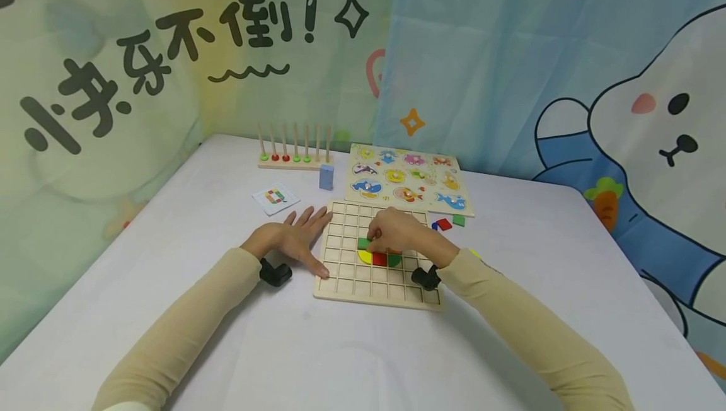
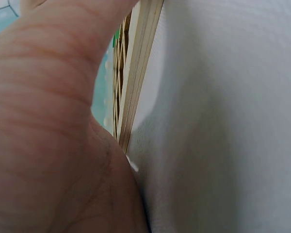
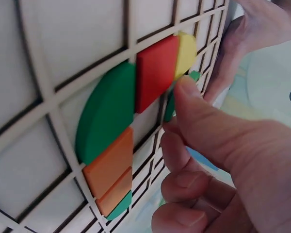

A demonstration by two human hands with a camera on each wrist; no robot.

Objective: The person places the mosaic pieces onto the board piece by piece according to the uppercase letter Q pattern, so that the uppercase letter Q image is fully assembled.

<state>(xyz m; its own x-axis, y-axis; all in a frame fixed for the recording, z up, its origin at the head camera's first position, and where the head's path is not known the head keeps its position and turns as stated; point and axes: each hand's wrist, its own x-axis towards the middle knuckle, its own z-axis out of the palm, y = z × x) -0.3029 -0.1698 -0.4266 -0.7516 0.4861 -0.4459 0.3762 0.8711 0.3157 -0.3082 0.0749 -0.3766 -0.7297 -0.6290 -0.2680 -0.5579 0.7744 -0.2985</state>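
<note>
A wooden grid board [image 1: 346, 285] lies on the table between both hands. My left hand [image 1: 292, 237] is spread at its left edge, with the thumb along the frame. Over the middle of the grid, my right hand [image 1: 397, 229] pinches a green piece [image 3: 169, 104] between thumb and forefinger, partly hidden by the thumb. Next to it in the right wrist view sit a yellow rounded piece [image 3: 185, 56], a red square [image 3: 157, 73] and a green quarter-circle [image 3: 106, 114]. Below these are orange pieces [image 3: 109, 160] and another green piece [image 3: 119, 206].
A pattern card [image 1: 276, 198] lies behind the left hand, near a blue block [image 1: 326, 177]. At the back stand a peg rack [image 1: 295, 165] with beads and an animal puzzle board [image 1: 388, 196]. Loose red [image 1: 444, 224] and green [image 1: 459, 220] pieces lie right of the grid.
</note>
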